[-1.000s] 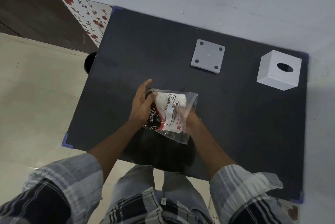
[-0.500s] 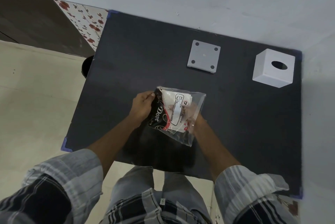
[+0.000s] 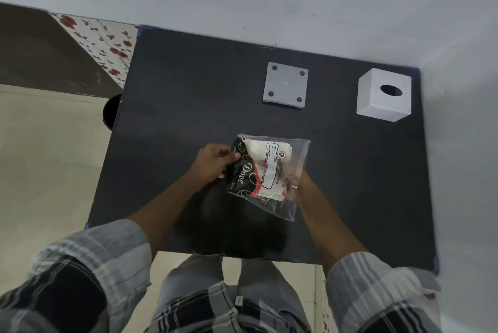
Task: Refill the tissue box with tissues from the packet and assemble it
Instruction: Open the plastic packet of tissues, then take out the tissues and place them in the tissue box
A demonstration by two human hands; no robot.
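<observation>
A clear plastic tissue packet (image 3: 269,171) with black, white and red print is held over the middle of the black table (image 3: 188,95). My left hand (image 3: 214,161) pinches its left edge. My right hand (image 3: 301,184) grips its right side and is mostly hidden behind the plastic. White tissues show inside the packet. The white cube-shaped tissue box cover (image 3: 384,98), with an oval hole on top, stands at the far right of the table. Its grey square base plate (image 3: 286,85), with a dark pad at each corner, lies flat to the left of the cover.
The table stands in a corner against pale walls at the back and right. A dark round object (image 3: 110,114) pokes out under the table's left edge. A floral-patterned panel (image 3: 102,44) lies beyond the far left corner. Beige floor tiles lie to the left.
My left hand has shifted from lying flat against the packet to pinching its left edge. The packet has tilted slightly and is held up a little more. The box cover and base have not moved.
</observation>
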